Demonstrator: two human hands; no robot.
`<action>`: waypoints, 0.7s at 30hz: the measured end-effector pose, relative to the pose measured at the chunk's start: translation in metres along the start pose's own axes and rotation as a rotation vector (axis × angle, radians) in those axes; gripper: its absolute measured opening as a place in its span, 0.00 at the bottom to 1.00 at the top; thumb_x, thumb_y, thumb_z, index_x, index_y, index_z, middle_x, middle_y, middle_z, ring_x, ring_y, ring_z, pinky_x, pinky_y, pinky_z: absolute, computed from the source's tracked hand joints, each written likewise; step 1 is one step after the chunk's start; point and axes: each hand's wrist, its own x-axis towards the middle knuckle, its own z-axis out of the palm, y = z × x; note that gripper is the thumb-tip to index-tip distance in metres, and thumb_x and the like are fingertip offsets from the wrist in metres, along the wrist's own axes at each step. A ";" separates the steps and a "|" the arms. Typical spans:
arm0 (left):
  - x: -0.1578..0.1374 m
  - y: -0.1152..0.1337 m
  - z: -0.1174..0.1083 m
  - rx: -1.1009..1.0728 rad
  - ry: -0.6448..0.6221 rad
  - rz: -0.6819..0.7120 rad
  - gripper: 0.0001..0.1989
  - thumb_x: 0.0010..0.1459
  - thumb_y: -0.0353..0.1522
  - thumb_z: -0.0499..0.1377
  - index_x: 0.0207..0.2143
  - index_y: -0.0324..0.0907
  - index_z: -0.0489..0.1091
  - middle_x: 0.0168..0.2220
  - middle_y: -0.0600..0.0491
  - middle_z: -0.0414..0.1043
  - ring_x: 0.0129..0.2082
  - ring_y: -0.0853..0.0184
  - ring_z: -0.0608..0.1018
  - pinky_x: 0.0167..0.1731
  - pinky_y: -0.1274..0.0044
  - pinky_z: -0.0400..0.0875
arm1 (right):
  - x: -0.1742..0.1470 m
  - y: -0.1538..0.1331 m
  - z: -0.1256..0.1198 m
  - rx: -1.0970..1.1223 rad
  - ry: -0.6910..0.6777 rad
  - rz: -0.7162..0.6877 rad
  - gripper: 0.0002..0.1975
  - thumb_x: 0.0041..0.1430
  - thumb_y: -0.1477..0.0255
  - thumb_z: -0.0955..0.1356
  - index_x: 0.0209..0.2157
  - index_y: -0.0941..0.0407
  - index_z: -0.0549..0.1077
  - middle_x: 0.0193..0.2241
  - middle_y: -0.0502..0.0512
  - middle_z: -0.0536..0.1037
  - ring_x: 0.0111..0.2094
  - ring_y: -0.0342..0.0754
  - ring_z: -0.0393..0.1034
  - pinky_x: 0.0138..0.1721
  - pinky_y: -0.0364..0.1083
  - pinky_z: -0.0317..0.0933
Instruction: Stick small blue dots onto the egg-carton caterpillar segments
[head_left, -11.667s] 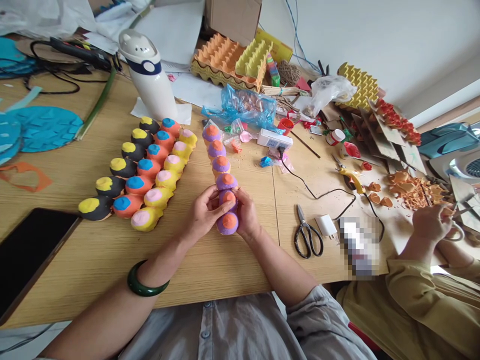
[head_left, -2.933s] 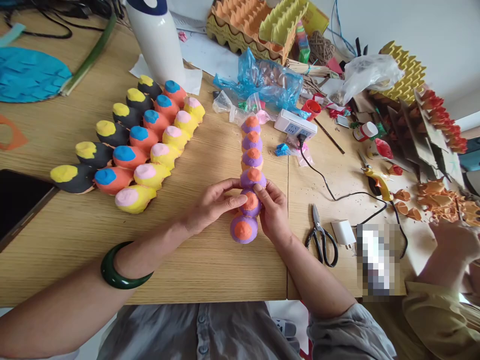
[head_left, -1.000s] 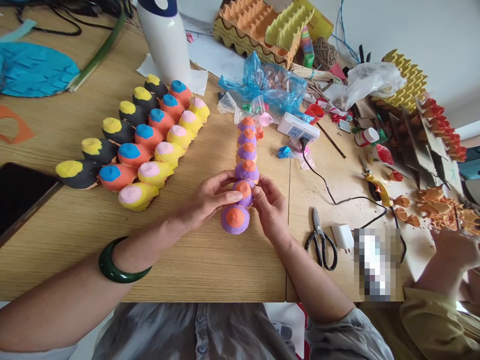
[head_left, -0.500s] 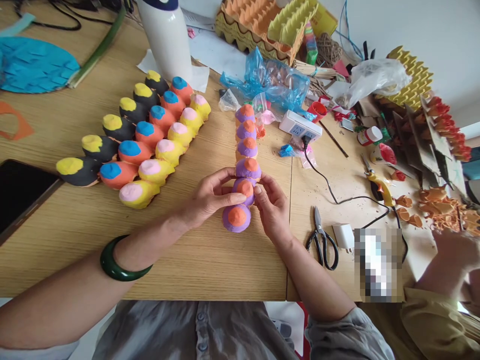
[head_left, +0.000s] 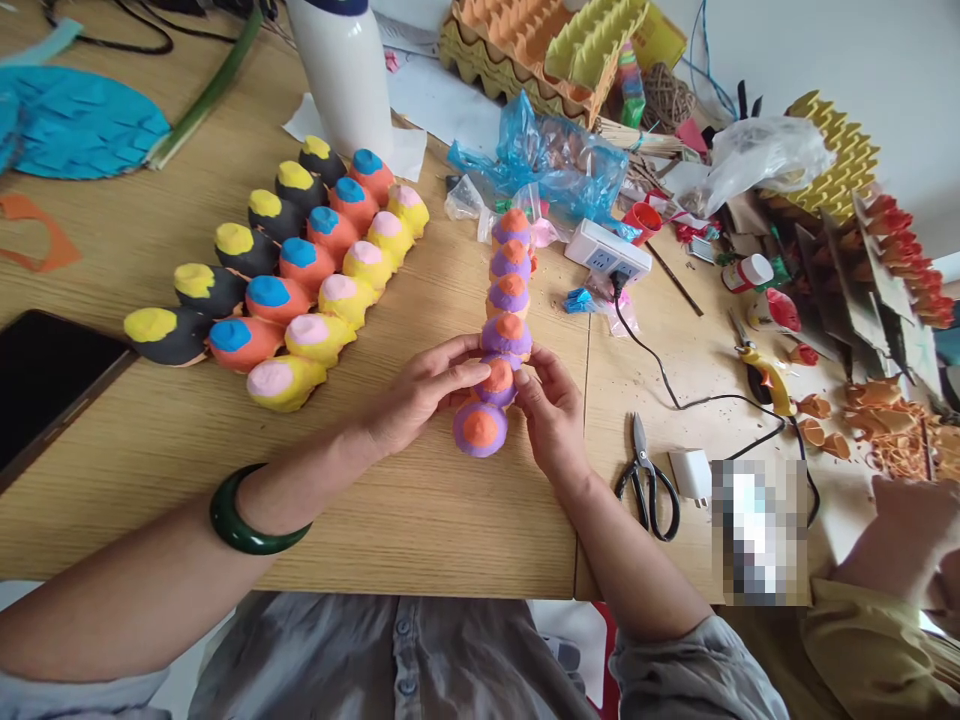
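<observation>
A strip of egg-carton cups (head_left: 480, 429), covered in purple with orange tips, runs away from me in a single row. My left hand (head_left: 420, 393) grips its near part from the left, thumb on the second cup. From the right, my right hand (head_left: 551, 410) holds the same cups, its thumb pressed to their side. Fingers of both hands are partly hidden behind the strip. To the left lie three similar rows side by side: a black row with yellow tips (head_left: 169, 335), an orange-red row with blue tips (head_left: 250, 345) and a yellow row with pink tips (head_left: 286, 383).
Black-handled scissors (head_left: 646, 480), a white charger (head_left: 690, 474) and a power strip (head_left: 607, 248) with its cord lie to the right. A white bottle (head_left: 345, 85) stands behind the rows. A phone (head_left: 56, 380) lies left. Another person's hand (head_left: 904, 530) is at far right.
The view has shifted slightly, so most things sit a little farther right. Both hands keep their hold on the purple strip, its far end leaning slightly more to the right.
</observation>
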 end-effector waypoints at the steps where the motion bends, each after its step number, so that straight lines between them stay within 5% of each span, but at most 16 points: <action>1: 0.000 0.000 0.000 0.021 -0.008 0.008 0.22 0.62 0.42 0.69 0.58 0.49 0.78 0.60 0.52 0.78 0.63 0.55 0.76 0.54 0.74 0.76 | 0.001 0.000 -0.001 0.008 0.017 0.011 0.19 0.60 0.55 0.77 0.49 0.48 0.76 0.48 0.52 0.83 0.42 0.48 0.79 0.42 0.47 0.76; 4: 0.000 0.001 0.000 0.028 -0.063 0.012 0.21 0.63 0.43 0.69 0.58 0.56 0.78 0.62 0.57 0.76 0.67 0.54 0.74 0.56 0.72 0.77 | 0.006 -0.001 -0.003 0.018 0.080 0.018 0.20 0.58 0.54 0.77 0.48 0.47 0.77 0.46 0.52 0.84 0.43 0.50 0.79 0.42 0.49 0.77; 10: 0.000 0.003 0.002 0.151 -0.207 -0.007 0.24 0.56 0.38 0.72 0.56 0.54 0.79 0.52 0.58 0.81 0.61 0.45 0.80 0.49 0.61 0.81 | 0.012 0.002 -0.010 0.057 0.124 -0.015 0.20 0.56 0.56 0.78 0.48 0.45 0.78 0.45 0.49 0.84 0.46 0.49 0.79 0.48 0.49 0.76; 15: 0.001 0.000 0.001 0.101 -0.124 0.018 0.31 0.55 0.33 0.72 0.61 0.54 0.75 0.55 0.58 0.80 0.59 0.50 0.81 0.51 0.67 0.79 | 0.010 -0.007 -0.012 -0.072 0.129 -0.032 0.23 0.61 0.55 0.76 0.54 0.46 0.77 0.52 0.52 0.83 0.48 0.50 0.79 0.46 0.49 0.76; 21: 0.001 0.000 0.000 0.110 0.007 0.069 0.43 0.50 0.31 0.76 0.68 0.51 0.68 0.67 0.46 0.70 0.57 0.56 0.81 0.53 0.71 0.80 | 0.007 -0.013 -0.009 0.056 -0.045 0.149 0.31 0.61 0.59 0.76 0.63 0.48 0.71 0.54 0.55 0.84 0.48 0.50 0.81 0.47 0.51 0.78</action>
